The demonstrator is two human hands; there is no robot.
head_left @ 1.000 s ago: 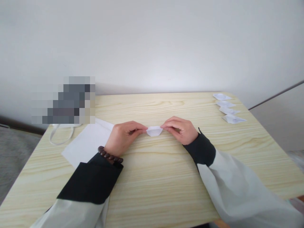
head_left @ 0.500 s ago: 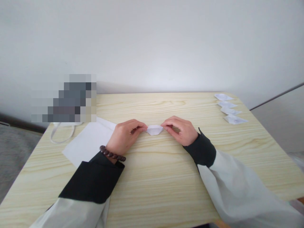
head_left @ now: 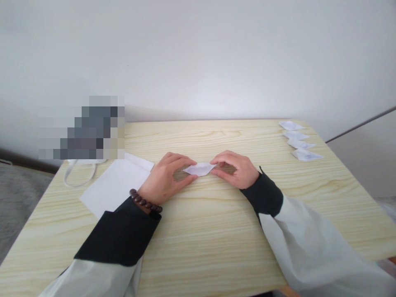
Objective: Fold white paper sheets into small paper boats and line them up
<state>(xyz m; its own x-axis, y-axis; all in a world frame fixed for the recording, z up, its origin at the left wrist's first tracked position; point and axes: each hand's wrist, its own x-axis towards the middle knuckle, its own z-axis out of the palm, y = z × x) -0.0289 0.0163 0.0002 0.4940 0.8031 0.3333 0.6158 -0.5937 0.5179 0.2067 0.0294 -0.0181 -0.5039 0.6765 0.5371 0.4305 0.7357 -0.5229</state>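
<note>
Paper boat (head_left: 201, 169), white and folded, sits between both hands over the middle of the table (head_left: 201, 235). The left hand (head_left: 162, 175) has its fingers parted wide around one end; the right hand (head_left: 238, 168) has its fingers slightly parted at the opposite tip. Whether either grips, I cannot tell. White paper (head_left: 114, 187) lies beside the left wrist; four similar boats (head_left: 306, 155) line the far right.

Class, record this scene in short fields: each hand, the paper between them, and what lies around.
Left hand: holds the folded paper by its left end
Right hand: holds the right end
Shape: white, pointed at both ends
Left wrist: dark bead bracelet
Table, left: flat white paper
Table, far right: four folded white pieces in a row
</note>
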